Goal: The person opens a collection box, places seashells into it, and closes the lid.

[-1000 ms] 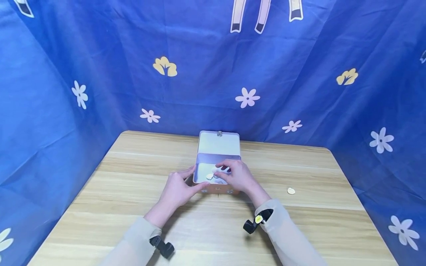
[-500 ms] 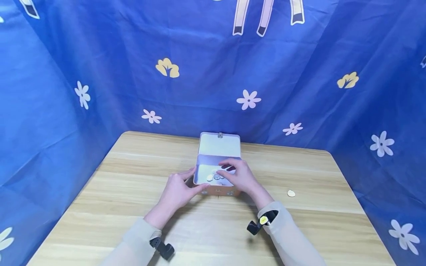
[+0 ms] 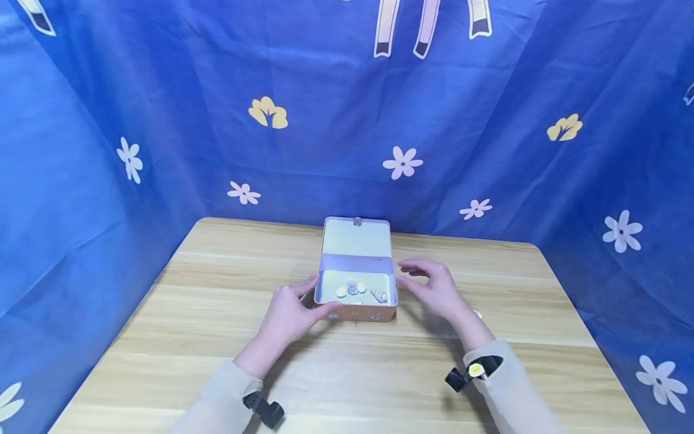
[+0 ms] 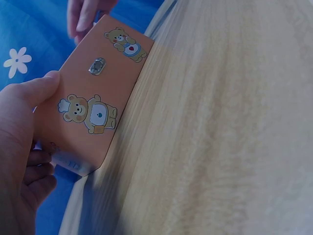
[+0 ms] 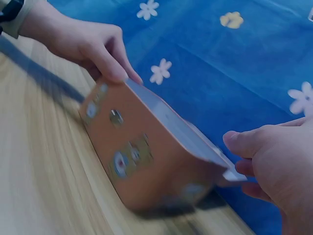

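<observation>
An orange tin box (image 3: 338,313) with bear pictures on its front (image 4: 90,112) stands on the table, its lid (image 3: 356,236) raised at the back. Inside lie several small pale shells (image 3: 361,287) and a longer striped shell (image 3: 379,295) near the right wall. My left hand (image 3: 289,313) grips the box's front left corner, thumb on the front rim and fingers along the left side. Just right of the box hovers my right hand (image 3: 438,292), fingers loosely bent and apart, with nothing visible between them. The right wrist view shows this hand (image 5: 276,156) beside the box's open top.
A small pale shell (image 3: 478,314) lies on the wooden table (image 3: 347,374) at the right, mostly covered by my right forearm. A blue curtain (image 3: 325,150) with flower prints hangs behind the table and at both sides, close behind the lid.
My right hand has come out of the box and moved right, uncovering the striped shell and the other shells inside. The left hand keeps its grip on the box corner.
</observation>
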